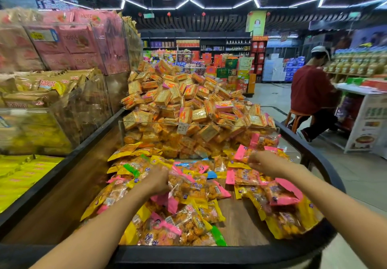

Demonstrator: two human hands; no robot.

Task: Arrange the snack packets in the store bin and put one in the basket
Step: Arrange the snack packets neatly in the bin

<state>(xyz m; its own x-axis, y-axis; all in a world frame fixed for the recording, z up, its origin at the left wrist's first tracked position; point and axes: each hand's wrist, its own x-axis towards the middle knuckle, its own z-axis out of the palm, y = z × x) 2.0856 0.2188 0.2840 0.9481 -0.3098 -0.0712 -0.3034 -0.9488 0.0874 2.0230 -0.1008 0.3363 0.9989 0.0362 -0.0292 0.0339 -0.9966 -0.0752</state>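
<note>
Wooden bin floor (240, 224), shop aisle (272, 97)

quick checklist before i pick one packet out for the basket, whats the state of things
1. Left hand on the snack packets: ok, resting among them near the bin's middle.
2. Right hand on a packet: ok, fingers at a pink-edged packet.
3. Firm grip on one packet: cannot tell, blurred.
4. Packets arranged: not ok, scattered, bare wood bin floor showing.
5. Basket in view: not ok, none visible.
6. Clear divider holding back the cracker pile: ok.
</note>
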